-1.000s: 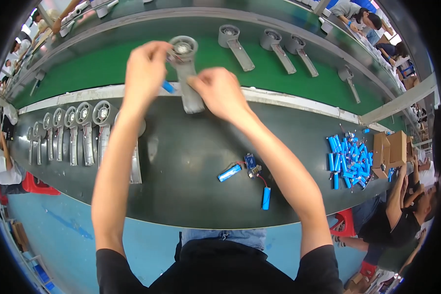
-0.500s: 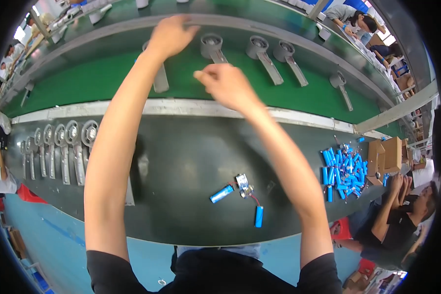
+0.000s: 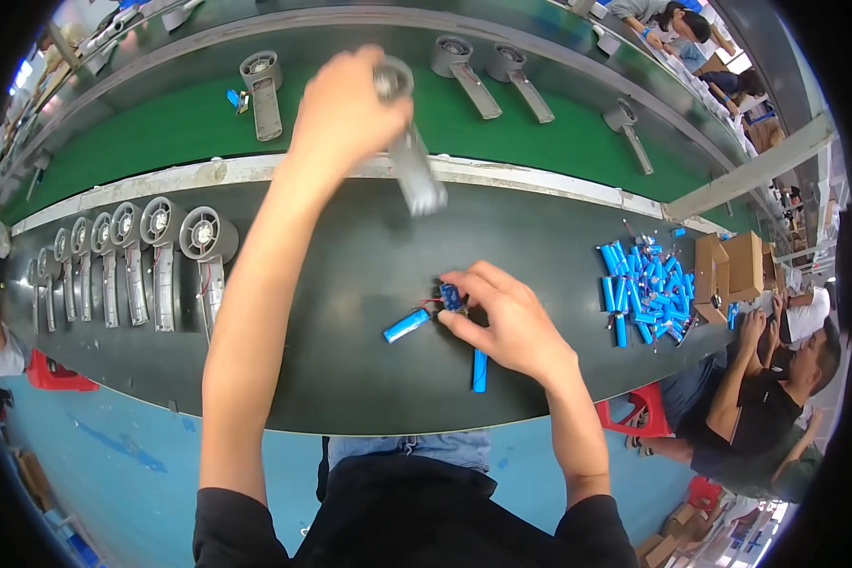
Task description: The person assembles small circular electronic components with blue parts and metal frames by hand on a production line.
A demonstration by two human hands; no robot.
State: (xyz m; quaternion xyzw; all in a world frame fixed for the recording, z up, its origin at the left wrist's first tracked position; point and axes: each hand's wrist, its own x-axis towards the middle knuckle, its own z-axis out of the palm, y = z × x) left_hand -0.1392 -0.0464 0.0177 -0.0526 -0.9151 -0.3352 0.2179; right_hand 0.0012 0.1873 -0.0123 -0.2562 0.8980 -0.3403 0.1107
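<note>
My left hand (image 3: pixel 348 106) is closed around the head of a grey handheld-fan housing (image 3: pixel 417 180), lifted over the front edge of the green belt. Its handle hangs down, blurred by motion, toward the worktop. Lower down, my right hand (image 3: pixel 513 327) pinches a small circuit board (image 3: pixel 452 297) between thumb and fingers. Red wire runs from the board toward a blue cylindrical battery (image 3: pixel 407 325) lying on the dark worktop. A second blue battery (image 3: pixel 480 370) lies just below my right hand, its top end partly hidden.
On the worktop's left stands a row of several grey fan housings (image 3: pixel 161 222). A heap of blue batteries (image 3: pixel 644 284) lies at right beside an open cardboard box (image 3: pixel 729 270). More housings (image 3: pixel 469 71) rest on the green belt (image 3: pixel 350 57). A co-worker (image 3: pixel 757 379) sits at far right.
My left hand has moved right and taken hold of a fan housing, lifting it toward me. My right hand has come down from the belt onto the circuit board.
</note>
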